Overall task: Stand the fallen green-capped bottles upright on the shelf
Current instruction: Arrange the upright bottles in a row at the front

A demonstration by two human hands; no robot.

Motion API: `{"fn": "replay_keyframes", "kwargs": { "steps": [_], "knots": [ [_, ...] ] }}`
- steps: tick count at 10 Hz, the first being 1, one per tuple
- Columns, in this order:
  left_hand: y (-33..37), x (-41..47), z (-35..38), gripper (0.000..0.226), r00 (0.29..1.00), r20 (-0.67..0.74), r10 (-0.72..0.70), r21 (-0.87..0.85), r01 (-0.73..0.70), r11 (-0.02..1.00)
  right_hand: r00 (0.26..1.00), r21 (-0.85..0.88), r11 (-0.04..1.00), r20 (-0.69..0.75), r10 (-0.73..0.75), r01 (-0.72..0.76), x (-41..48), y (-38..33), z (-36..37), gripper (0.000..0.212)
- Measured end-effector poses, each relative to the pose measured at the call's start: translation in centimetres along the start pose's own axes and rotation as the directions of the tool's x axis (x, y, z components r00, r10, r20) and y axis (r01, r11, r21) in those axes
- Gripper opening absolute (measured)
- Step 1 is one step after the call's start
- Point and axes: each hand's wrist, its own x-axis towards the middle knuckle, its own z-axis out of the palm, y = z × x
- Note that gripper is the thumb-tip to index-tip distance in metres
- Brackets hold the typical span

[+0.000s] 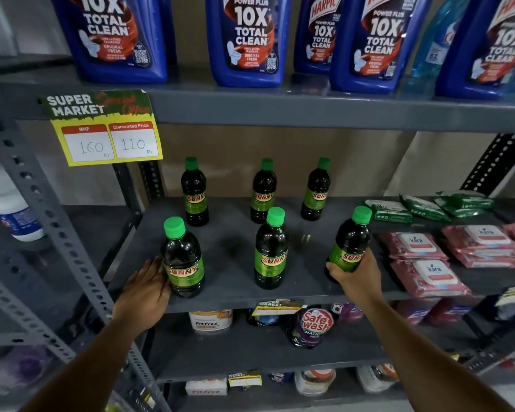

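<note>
Both hands' fingers (pixel 336 270) around bottles (pixel 350 242)

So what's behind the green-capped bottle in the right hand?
Behind the right hand's dark green-capped bottle stands another upright one, then the beige back wall. Its base is hidden.

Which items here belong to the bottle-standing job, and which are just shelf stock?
Job: six green-capped bottles, all upright; front-left bottle touched by the left hand; front-right bottle gripped by the right hand; grey shelf.

Bystanders: blue cleaner bottles, price tag, pink wipes packs, green packs.
</note>
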Motion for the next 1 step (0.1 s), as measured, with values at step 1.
{"fn": "replay_keyframes", "kwargs": {
  "steps": [1],
  "knots": [
    [1.95, -1.12, -1.68, 0.054, 0.977, -0.163, -0.138, -0.347, 0.074, 0.935, 0.996, 0.009, 0.996, -0.038, -0.086, 0.086, -0.71, 0.36, -0.63, 0.079]
  ]
}}
